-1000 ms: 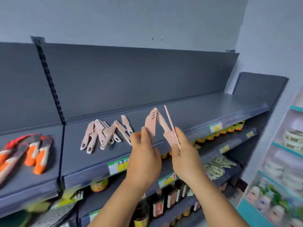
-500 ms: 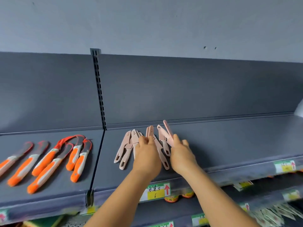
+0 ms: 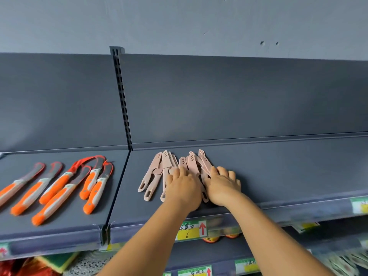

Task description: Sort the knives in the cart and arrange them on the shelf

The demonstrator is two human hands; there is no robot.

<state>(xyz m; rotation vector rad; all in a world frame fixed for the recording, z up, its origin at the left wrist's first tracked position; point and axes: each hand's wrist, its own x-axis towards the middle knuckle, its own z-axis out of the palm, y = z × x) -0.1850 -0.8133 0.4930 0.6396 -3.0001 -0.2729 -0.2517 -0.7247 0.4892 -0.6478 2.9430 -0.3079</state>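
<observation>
While both hands (image 3: 203, 186) rest flat on pink knives (image 3: 159, 172), tag (image 3: 192, 230) reads "水果刀 6".

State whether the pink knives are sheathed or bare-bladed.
Sheathed: each pink knife shows a pink cover with slots, no metal. Those under the hands cannot be told.

Soft, even, shadowless light; wide-angle bending bows the shelf (image 3: 278, 176) edge, and labels below it blur.
</observation>
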